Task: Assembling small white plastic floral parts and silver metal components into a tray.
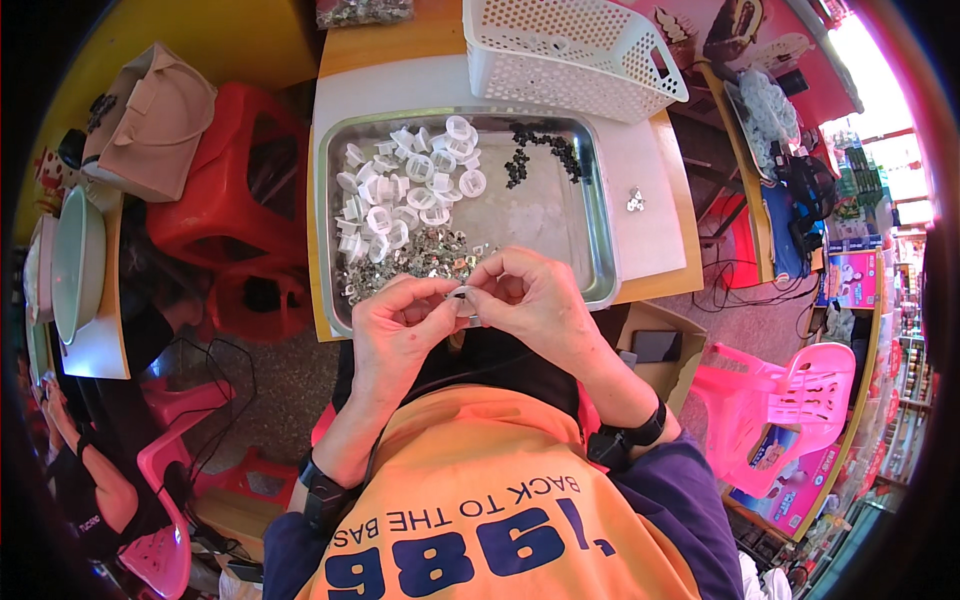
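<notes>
My left hand (400, 325) and my right hand (537, 303) meet over the near rim of a metal tray (535, 218). Both are closed, thumbs and fingertips pinching a small white plastic piece (466, 302) between them. A tiny dark spot shows on it, and the fingers hide most of its shape. Inside the tray, a heap of white round-topped plastic pieces (405, 190) fills the left side. Small shiny metal parts (385, 268) are spread along the near left, just beyond my left hand. Small black parts (555, 148) lie in the far right corner.
A white perforated basket (570, 75) stands behind the tray. A few metal bits (635, 200) lie right of it. Red stools (228, 175) are at left, a pink chair (790, 400) at right. A phone (656, 346) rests in a cardboard box. Another person's arm (95, 465) shows at far left.
</notes>
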Available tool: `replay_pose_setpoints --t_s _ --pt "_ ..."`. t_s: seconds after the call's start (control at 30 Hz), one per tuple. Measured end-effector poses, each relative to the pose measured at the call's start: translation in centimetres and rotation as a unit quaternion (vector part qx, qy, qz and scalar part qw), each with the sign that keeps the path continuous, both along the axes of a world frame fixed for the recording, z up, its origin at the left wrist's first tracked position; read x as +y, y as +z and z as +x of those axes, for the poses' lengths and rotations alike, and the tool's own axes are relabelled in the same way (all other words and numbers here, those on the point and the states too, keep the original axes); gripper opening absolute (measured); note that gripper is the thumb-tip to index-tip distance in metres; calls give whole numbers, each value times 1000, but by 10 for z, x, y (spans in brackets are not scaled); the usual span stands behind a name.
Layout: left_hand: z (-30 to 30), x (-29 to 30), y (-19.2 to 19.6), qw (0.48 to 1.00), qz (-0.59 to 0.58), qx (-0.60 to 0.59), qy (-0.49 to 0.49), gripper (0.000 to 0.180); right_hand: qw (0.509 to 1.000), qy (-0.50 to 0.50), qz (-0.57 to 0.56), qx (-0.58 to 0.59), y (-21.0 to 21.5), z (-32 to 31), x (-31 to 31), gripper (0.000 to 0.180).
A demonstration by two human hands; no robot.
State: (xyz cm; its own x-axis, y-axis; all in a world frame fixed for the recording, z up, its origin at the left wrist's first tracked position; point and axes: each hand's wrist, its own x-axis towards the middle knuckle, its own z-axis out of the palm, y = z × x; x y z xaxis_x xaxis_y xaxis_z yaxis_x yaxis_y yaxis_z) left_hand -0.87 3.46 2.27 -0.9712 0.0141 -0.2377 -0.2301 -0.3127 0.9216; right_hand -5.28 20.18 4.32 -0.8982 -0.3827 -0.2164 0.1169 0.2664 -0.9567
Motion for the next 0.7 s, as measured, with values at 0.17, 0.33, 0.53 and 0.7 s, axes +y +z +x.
replay_pose_setpoints --t_s 0.17,0.33,0.53,0.7 --pt "-1 3 -3 998 -49 42 28 10 999 -19 -8 24 -6 1 -4 14" --pt "-3 2 -4 997 -61 32 29 7 999 -13 8 44 -5 -1 -8 14" --pt "-7 1 -11 996 -76 29 37 6 995 -19 41 89 -7 -4 -13 13" --pt "-14 3 -8 999 -29 -14 38 9 1000 -27 0 6 -5 -12 -12 14"
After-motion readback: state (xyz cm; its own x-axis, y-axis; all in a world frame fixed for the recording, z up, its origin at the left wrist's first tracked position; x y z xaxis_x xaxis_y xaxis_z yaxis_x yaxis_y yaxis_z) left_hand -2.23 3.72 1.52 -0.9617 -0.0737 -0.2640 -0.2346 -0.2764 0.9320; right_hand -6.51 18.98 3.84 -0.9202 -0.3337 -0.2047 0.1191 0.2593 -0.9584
